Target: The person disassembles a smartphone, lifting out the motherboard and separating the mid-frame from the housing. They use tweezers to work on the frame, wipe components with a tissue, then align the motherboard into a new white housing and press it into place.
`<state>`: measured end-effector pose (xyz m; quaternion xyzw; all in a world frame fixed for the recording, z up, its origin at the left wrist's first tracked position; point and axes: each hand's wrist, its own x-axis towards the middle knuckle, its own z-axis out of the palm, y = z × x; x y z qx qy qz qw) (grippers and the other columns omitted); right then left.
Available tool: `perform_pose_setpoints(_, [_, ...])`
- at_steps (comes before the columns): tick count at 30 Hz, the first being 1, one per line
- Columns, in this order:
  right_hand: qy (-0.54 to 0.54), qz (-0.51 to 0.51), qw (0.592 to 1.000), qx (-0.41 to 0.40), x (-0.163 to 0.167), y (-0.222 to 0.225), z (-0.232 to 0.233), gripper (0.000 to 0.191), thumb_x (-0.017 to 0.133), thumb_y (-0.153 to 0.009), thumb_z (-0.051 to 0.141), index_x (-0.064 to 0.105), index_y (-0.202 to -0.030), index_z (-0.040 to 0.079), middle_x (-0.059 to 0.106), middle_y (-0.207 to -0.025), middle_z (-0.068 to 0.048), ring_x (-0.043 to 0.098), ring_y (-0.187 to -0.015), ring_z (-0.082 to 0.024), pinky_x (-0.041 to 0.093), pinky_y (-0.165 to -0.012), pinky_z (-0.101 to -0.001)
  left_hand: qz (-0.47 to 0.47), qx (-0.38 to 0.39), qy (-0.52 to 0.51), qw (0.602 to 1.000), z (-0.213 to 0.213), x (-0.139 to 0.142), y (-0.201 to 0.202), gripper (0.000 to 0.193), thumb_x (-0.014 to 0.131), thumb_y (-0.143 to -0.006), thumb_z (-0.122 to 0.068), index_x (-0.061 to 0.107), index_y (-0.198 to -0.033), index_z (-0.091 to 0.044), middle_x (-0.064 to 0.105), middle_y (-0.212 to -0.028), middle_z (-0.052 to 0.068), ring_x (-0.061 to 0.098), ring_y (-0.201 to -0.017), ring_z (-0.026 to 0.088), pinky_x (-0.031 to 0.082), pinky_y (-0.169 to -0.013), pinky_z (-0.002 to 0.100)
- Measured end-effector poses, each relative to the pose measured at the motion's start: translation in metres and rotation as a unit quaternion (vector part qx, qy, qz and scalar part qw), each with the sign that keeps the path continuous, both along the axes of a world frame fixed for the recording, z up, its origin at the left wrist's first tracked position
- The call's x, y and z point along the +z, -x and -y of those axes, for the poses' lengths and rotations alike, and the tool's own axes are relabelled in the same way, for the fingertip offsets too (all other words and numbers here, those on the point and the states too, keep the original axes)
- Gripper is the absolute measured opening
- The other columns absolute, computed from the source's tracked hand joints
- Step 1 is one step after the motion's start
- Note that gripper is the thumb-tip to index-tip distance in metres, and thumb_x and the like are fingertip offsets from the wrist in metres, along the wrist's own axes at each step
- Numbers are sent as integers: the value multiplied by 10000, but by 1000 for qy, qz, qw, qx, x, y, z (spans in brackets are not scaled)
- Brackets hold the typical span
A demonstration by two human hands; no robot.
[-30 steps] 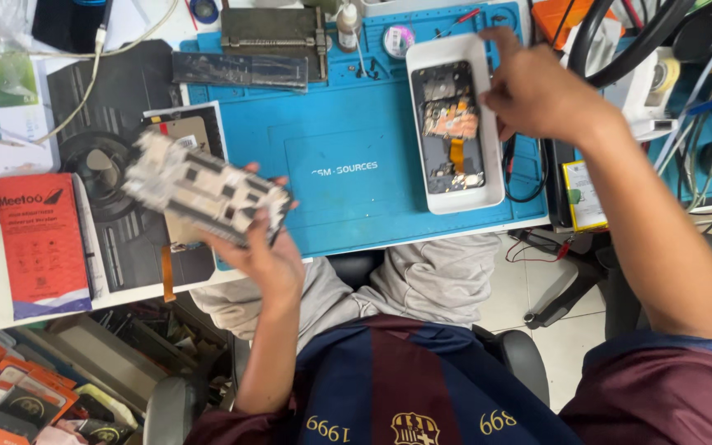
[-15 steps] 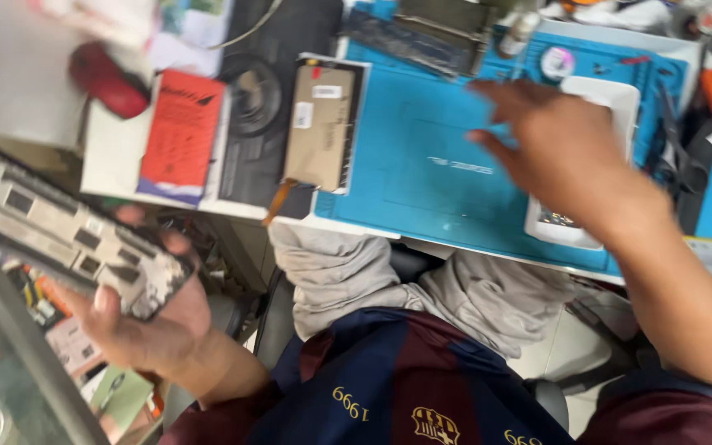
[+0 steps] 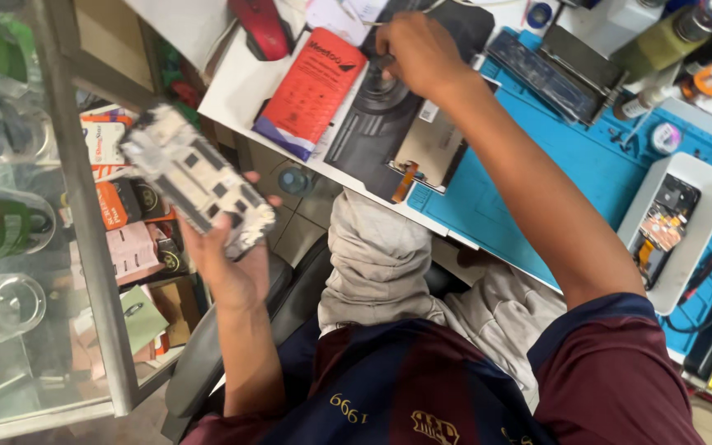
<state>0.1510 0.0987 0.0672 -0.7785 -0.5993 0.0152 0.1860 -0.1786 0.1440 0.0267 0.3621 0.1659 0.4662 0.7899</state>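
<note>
My left hand (image 3: 228,264) holds a white phone frame (image 3: 195,177) with dark cut-outs, out to the left of the desk beside a glass shelf unit. My right hand (image 3: 418,53) reaches across the desk and is closed over a black pad (image 3: 372,124), seemingly pinching a thin tool; what it grips is hard to make out. An opened phone (image 3: 661,222) with exposed parts lies in a white tray (image 3: 706,185) on the blue work mat (image 3: 537,173) at the right. A detached screen panel (image 3: 430,148) rests on the pad's edge.
A red packet (image 3: 311,91) and a red mouse (image 3: 261,29) lie at the desk's left end. Bottles (image 3: 661,41), a tape roll and small parts crowd the far right. The glass shelf unit (image 3: 84,206) with boxes stands at my left. My lap and chair are below.
My left hand swung the frame off the desk to the left. My right hand left the opened phone and moved across to the black pad. The view turned left.
</note>
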Motion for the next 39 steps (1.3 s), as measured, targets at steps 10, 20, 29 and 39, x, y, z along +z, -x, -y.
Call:
perform_pose_setpoints(10, [-30, -2, 998, 53, 23, -3, -3, 390, 980, -566, 138, 747, -857, 20, 711, -825, -150, 681, -825, -367, 523, -674, -463, 35, -123, 37, 991, 34, 8, -54, 596, 591, -981, -43, 336, -1519, -23, 547, -1440, 211, 624, -1267, 385, 614, -945, 581])
perform_pose_setpoints(20, [-24, -108, 994, 22, 29, 4, -1, 321, 956, -639, 93, 703, -824, 24, 721, -822, -129, 695, -806, -326, 531, -673, -427, 65, -197, 9, 978, 70, 29, -85, 626, 563, -1008, 14, 256, -1550, -46, 584, -1372, 306, 692, -1197, 393, 627, -999, 534])
perform_pose_setpoints(29, [-408, -407, 810, -106, 31, 53, 137, 96, 708, -1041, -56, 681, -1130, -35, 717, -1051, -99, 704, -960, -171, 591, -873, -313, 6, -229, -133, 964, 116, 46, -111, 872, 590, -1013, 167, 47, -1610, -164, 534, -1425, 270, 712, -1126, 329, 636, -890, 411])
perform_pose_setpoints(39, [-602, -296, 685, -283, 10, 161, 267, 120, 680, -1044, -5, 577, -1104, 2, 573, -1135, -127, 631, -959, -185, 607, -807, -320, 69, -361, -129, 921, 186, 49, -138, 898, 589, -1067, 148, -1, -1619, -243, 492, -1492, 230, 660, -1192, 300, 562, -1045, 446])
